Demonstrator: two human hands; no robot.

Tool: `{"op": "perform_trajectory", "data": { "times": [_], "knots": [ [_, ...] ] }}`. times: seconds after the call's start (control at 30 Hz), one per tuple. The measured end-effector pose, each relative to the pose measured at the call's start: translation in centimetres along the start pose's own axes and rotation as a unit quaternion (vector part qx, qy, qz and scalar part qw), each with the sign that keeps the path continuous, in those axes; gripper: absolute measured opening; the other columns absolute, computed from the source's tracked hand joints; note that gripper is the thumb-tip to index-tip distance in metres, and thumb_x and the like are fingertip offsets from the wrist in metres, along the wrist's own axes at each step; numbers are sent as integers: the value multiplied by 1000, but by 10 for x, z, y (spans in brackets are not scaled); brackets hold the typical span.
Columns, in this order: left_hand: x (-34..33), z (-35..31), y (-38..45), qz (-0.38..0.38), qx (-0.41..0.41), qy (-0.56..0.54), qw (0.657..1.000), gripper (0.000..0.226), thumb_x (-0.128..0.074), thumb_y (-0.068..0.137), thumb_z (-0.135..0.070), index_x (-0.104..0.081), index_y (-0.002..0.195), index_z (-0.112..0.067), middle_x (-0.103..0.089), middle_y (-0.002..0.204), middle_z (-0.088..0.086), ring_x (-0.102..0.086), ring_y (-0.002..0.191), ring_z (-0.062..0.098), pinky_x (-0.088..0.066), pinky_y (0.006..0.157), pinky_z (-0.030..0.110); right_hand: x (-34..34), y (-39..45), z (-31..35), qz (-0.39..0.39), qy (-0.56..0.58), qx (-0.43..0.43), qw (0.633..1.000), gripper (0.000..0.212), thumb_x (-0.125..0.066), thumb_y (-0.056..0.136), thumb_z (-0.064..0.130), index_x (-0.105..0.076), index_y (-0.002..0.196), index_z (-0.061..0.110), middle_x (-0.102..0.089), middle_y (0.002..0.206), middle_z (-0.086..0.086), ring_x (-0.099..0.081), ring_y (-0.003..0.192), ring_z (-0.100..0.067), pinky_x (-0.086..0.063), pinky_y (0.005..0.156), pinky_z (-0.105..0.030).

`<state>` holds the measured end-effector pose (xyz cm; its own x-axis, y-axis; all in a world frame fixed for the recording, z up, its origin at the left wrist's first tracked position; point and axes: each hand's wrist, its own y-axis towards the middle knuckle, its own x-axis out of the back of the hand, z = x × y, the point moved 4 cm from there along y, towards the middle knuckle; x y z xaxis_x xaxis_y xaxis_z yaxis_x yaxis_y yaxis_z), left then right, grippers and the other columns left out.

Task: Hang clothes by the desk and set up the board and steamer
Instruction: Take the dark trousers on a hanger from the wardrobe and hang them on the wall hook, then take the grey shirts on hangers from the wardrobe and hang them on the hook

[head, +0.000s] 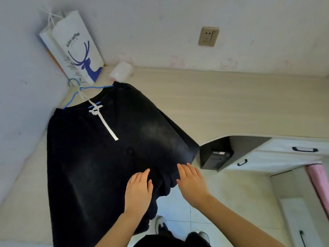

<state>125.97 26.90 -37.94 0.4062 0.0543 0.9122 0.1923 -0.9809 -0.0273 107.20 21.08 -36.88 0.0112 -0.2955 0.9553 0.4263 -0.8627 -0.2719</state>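
Black trousers (pixel 99 157) with a white drawstring (pixel 105 122) lie spread on the pale desk (pixel 222 104), clipped on a blue hanger (pixel 78 90) whose hook points to the back left corner. The lower part of the trousers droops over the desk's front edge. My left hand (pixel 138 191) rests flat on the black cloth near that edge, fingers straight. My right hand (pixel 192 184) lies beside it with straight fingers touching the folded hem. Neither hand grips anything.
A white paper coffee bag (pixel 78 47) leans in the back left corner, with a small white roll (pixel 121 72) next to it. A wall socket (pixel 208 36) sits above the desk. White drawers (pixel 284 154) with black handles are at the right, a pink cloth (pixel 318 184) beyond.
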Motion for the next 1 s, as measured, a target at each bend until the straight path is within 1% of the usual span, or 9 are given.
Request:
{"op": "perform_trajectory", "data": {
  "times": [0.13, 0.2, 0.27, 0.47, 0.53, 0.63, 0.7, 0.87, 1.0],
  "knots": [
    [-6, -50, 0, 24, -78, -8, 997, 39, -63, 89, -22, -59, 126, -14, -67, 107, -3, -61, 105, 16, -53, 87, 33, 2, -45, -30, -8, 42, -63, 997, 55, -35, 101, 36, -19, 150, 14, -30, 154, -8, -22, 143, -30, -15, 117, -44],
    [-12, -78, -3, 36, -118, -7, 992, 38, -63, 89, -22, -60, 126, -13, -67, 107, -3, -61, 104, 15, -53, 87, 32, 5, -71, -46, -9, 50, -102, 993, 56, -32, 102, 37, -14, 151, 15, -22, 157, -7, -15, 145, -30, -8, 118, -43],
    [-21, -106, -9, 52, -156, -2, 986, 37, -62, 89, -22, -61, 125, -13, -67, 105, -3, -61, 102, 14, -53, 86, 31, 5, -99, -65, -8, 62, -140, 988, 56, -30, 103, 38, -12, 151, 16, -18, 158, -6, -12, 146, -29, -6, 118, -42],
    [-60, -196, -57, 101, -267, 8, 958, 34, -63, 88, -20, -62, 121, -12, -67, 99, -3, -61, 97, 17, -52, 80, 30, -13, -198, -125, -49, 99, -234, 966, 56, -34, 101, 38, -23, 150, 13, -30, 154, -8, -23, 144, -29, -16, 117, -43],
    [-73, -228, -82, 110, -304, 10, 946, 34, -65, 87, -19, -62, 120, -11, -68, 99, -3, -62, 98, 18, -53, 81, 30, -22, -236, -144, -62, 99, -267, 956, 55, -41, 99, 39, -33, 146, 11, -42, 148, -9, -35, 139, -30, -26, 114, -45],
    [-96, -272, -122, 124, -358, 10, 925, 37, -67, 85, -18, -62, 121, -9, -70, 102, -2, -62, 100, 20, -54, 85, 33, -37, -297, -172, -79, 94, -319, 940, 53, -60, 90, 39, -52, 133, 9, -60, 130, -9, -54, 123, -31, -45, 102, -46],
    [-111, -303, -149, 135, -390, 11, 911, 38, -65, 86, -19, -61, 123, -9, -69, 105, -2, -62, 102, 20, -54, 87, 34, -46, -338, -189, -97, 92, -351, 927, 54, -68, 83, 38, -58, 127, 8, -65, 122, -8, -60, 116, -30, -50, 96, -45],
    [-148, -379, -218, 163, -458, 10, 874, 37, -61, 89, -21, -60, 125, -11, -69, 109, -2, -60, 107, 21, -52, 87, 34, -69, -435, -226, -128, 89, -419, 895, 54, -65, 85, 37, -55, 129, 8, -63, 124, -8, -57, 119, -30, -47, 99, -45],
    [-166, -429, -267, 180, -507, -2, 843, 37, -63, 88, -20, -61, 124, -10, -69, 105, -1, -60, 105, 22, -53, 83, 34, -81, -500, -245, -137, 98, -467, 868, 53, -54, 93, 36, -46, 137, 7, -57, 132, -10, -47, 129, -32, -39, 107, -46]
  ]
}}
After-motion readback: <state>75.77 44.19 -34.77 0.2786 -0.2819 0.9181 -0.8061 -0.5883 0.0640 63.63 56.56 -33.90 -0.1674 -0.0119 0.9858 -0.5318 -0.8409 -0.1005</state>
